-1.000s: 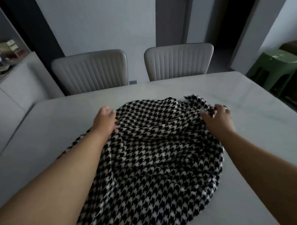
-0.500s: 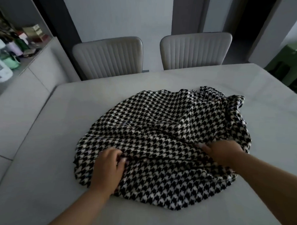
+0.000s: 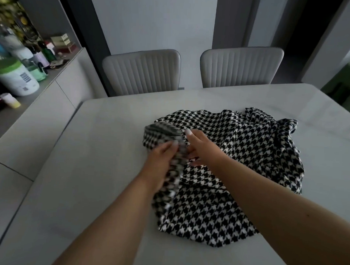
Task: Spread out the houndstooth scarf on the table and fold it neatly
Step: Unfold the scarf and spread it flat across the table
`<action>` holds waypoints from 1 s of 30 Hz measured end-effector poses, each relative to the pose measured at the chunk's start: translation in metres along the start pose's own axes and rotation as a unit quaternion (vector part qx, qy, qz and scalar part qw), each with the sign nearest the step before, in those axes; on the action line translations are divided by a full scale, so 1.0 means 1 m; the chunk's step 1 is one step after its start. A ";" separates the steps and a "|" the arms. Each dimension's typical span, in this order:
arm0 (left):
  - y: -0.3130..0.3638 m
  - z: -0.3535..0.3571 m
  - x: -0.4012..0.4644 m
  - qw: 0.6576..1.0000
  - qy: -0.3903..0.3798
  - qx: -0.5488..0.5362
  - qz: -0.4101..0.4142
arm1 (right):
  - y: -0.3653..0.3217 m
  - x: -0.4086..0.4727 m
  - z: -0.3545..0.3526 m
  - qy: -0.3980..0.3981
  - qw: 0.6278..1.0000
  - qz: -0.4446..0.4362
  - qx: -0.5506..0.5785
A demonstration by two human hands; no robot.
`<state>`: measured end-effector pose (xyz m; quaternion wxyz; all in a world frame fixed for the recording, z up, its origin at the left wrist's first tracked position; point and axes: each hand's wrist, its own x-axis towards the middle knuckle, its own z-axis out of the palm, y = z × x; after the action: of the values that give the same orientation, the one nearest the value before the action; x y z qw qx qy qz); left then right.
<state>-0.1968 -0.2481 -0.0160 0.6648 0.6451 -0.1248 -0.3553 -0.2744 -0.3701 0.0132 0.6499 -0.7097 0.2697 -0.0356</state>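
The black-and-white houndstooth scarf (image 3: 239,154) lies bunched in a heap on the pale table (image 3: 89,169), right of centre. Both hands meet at its left edge. My left hand (image 3: 161,161) grips a blurred fold of the cloth there. My right hand (image 3: 199,147) pinches the same raised edge just beside it, thumb on top. A flap of the scarf stands lifted and blurred above the two hands. Wrinkled folds pile up at the far right of the scarf.
Two pale ribbed chairs (image 3: 144,71) (image 3: 240,65) stand at the table's far side. A sideboard (image 3: 32,99) on the left carries bottles, tubs and boxes. A green stool (image 3: 346,84) shows at the right edge.
Both hands came together at the scarf's left edge and lifted a fold. The scarf has bunched toward the right, and the camera has turned left.
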 end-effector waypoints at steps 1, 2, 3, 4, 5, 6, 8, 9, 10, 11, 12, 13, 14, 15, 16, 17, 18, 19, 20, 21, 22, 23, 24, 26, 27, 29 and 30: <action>0.002 0.017 -0.003 0.998 -0.061 -0.023 -0.017 | -0.002 0.001 0.000 -0.003 1.000 0.001 0.031; 0.002 0.026 -0.003 0.994 -0.088 -0.050 -0.040 | 0.000 0.002 -0.003 0.012 0.999 0.003 0.051; 0.003 0.032 -0.003 0.992 -0.089 -0.068 -0.055 | 0.005 0.002 -0.009 0.042 0.997 0.014 0.063; 0.002 0.034 -0.002 0.993 -0.071 -0.078 -0.055 | 0.009 0.001 -0.018 0.077 0.994 0.036 0.071; 0.001 0.032 0.001 0.996 -0.024 -0.078 -0.046 | 0.016 0.001 -0.031 0.120 0.987 0.062 0.087; 0.001 0.029 0.004 0.995 0.037 -0.081 -0.038 | 0.021 0.001 -0.047 0.166 0.975 0.084 0.123; -0.004 0.017 0.012 0.984 0.147 -0.090 -0.035 | 0.034 0.001 -0.084 0.284 0.927 0.123 0.211; -0.008 0.011 0.015 0.978 0.179 -0.094 -0.042 | 0.041 -0.003 -0.106 0.341 0.911 0.135 0.186; -0.013 0.007 0.018 0.975 0.196 -0.092 -0.055 | 0.048 -0.005 -0.125 0.386 0.904 0.152 0.099; -0.020 0.005 0.021 0.973 0.204 -0.081 -0.075 | 0.056 -0.009 -0.145 0.420 0.891 0.171 -0.002; -0.026 0.005 0.024 0.971 0.207 -0.070 -0.099 | 0.063 -0.013 -0.159 0.454 0.870 0.179 -0.073; -0.033 0.008 0.027 0.969 0.206 -0.060 -0.120 | 0.068 -0.017 -0.167 0.463 0.858 0.182 -0.128; -0.038 0.013 0.030 0.968 0.202 -0.049 -0.141 | 0.070 -0.021 -0.168 0.460 0.856 0.162 -0.169; -0.044 0.020 0.034 0.968 0.192 -0.033 -0.159 | 0.071 -0.023 -0.164 0.449 0.860 0.123 -0.210; -0.050 0.028 0.038 0.968 0.179 -0.017 -0.178 | 0.073 -0.021 -0.155 0.416 0.875 0.084 -0.233; -0.055 0.036 0.042 0.967 0.162 -0.004 -0.198 | 0.073 -0.018 -0.143 0.365 0.896 0.049 -0.246; -0.059 0.044 0.045 0.966 0.143 0.000 -0.217 | 0.073 -0.014 -0.131 0.301 0.919 0.021 -0.254; -0.063 0.052 0.049 0.965 0.123 -0.002 -0.234 | 0.074 -0.011 -0.118 0.229 0.933 0.001 -0.277; -0.066 0.058 0.052 0.965 0.108 -0.010 -0.238 | 0.075 -0.008 -0.108 0.161 0.937 -0.007 -0.310; -0.069 0.062 0.056 0.968 0.098 -0.020 -0.231 | 0.077 -0.004 -0.100 0.105 0.930 -0.006 -0.353; -0.069 0.065 0.059 0.972 0.097 -0.027 -0.214 | 0.079 -0.001 -0.095 0.070 0.917 -0.002 -0.393; -0.067 0.065 0.063 0.976 0.103 -0.033 -0.190 | 0.080 0.001 -0.093 0.055 0.909 -0.001 -0.413; -0.062 0.064 0.065 0.981 0.112 -0.038 -0.157 | 0.079 0.001 -0.094 0.058 0.915 0.001 -0.399; -0.046 0.058 0.068 0.989 0.119 -0.019 -0.085 | 0.075 -0.001 -0.103 0.071 0.947 -0.001 -0.313; -0.033 0.055 0.066 0.991 0.126 0.012 -0.048 | 0.070 -0.004 -0.109 0.076 0.961 -0.009 -0.265; 0.000 0.049 0.064 0.984 0.144 0.097 0.031 | 0.051 -0.009 -0.116 0.082 0.977 -0.032 -0.196; 0.020 0.047 0.063 0.976 0.148 0.140 0.077 | 0.038 -0.012 -0.117 0.090 0.979 -0.049 -0.177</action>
<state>-0.1752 -0.3260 -0.0085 0.6046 0.7655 -0.1226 -0.1829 -0.3441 -0.4711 -0.0007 0.4846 -0.8198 0.2937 -0.0829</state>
